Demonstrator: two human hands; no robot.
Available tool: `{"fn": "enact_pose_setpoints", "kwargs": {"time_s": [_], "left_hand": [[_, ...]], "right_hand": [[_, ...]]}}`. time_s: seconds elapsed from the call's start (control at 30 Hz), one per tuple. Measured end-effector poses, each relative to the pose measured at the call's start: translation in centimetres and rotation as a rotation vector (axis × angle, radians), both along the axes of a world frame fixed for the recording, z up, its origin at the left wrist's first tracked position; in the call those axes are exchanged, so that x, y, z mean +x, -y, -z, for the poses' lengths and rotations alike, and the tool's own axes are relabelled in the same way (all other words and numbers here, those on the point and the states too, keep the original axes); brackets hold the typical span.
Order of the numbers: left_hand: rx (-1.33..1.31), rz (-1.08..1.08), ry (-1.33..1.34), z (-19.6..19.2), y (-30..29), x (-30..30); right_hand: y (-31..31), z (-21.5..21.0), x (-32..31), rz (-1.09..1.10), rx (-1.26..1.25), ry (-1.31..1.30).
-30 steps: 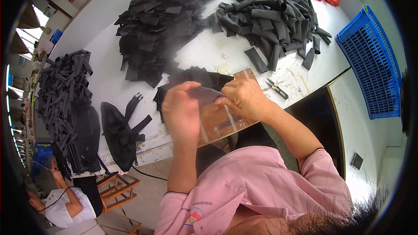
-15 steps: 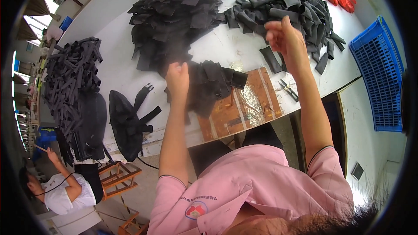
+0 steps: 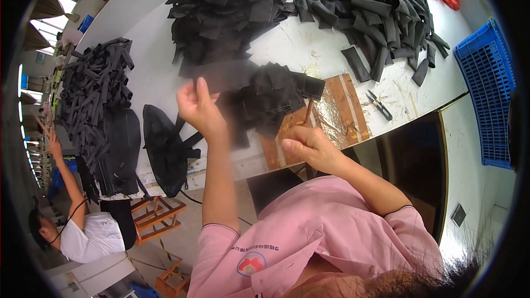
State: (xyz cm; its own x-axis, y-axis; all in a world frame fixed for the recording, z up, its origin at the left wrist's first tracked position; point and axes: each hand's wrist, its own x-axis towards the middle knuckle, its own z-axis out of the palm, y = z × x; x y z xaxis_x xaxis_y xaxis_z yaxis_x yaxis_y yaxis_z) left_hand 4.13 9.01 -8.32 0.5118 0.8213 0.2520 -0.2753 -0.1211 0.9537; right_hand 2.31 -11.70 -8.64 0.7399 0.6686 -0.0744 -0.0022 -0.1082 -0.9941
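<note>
Right now your left hand (image 3: 200, 107) is raised over the white worktable (image 3: 154, 72), fingers curled and pinched on a flat black rubber piece (image 3: 223, 77) that blurs as it hangs between the hand and the big heap of flat black cut pieces (image 3: 226, 8) further back. Your right hand (image 3: 309, 146) sits lower, near the table's front edge, fingers closed in a pinch around a thin brown stick-like tool (image 3: 307, 111) whose tip points up toward a small dark pile of black pieces (image 3: 270, 96). That small pile lies on the left end of a brown, glossy work board (image 3: 337, 110), just beside your right hand.

Small snips (image 3: 379, 105) lie on the table to the right of the board, apart from both hands. Behind them spreads a heap of black rolled strips (image 3: 381, 14), and a blue plastic crate (image 3: 486, 88) stands off the table's right end. At the table's left end sits a stack of long black strips (image 3: 91, 94), with black shaped parts (image 3: 163, 146) at the near edge. Another person (image 3: 77, 226) in a white top reaches up at the lower left.
</note>
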Motion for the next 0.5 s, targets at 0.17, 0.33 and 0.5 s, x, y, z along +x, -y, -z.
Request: {"fn": "enact_pose_setpoints", "kwargs": {"time_s": [0.17, 0.33, 0.5], "left_hand": [[-0.636, 0.138, -0.013, -1.2, 4.1, -6.2], [-0.707, 0.185, -0.104, 1.4, 6.3, -8.8], [-0.175, 0.037, -0.13, 0.2, 7.9, -9.3]], "right_hand": [[-5.3, -0.9, -0.7, 0.282, 0.437, -0.485], [-5.1, -0.2, -0.7, 0.349, 0.218, 0.0], [-3.6, -0.3, -0.6, 0.399, -0.179, 0.518]]}}
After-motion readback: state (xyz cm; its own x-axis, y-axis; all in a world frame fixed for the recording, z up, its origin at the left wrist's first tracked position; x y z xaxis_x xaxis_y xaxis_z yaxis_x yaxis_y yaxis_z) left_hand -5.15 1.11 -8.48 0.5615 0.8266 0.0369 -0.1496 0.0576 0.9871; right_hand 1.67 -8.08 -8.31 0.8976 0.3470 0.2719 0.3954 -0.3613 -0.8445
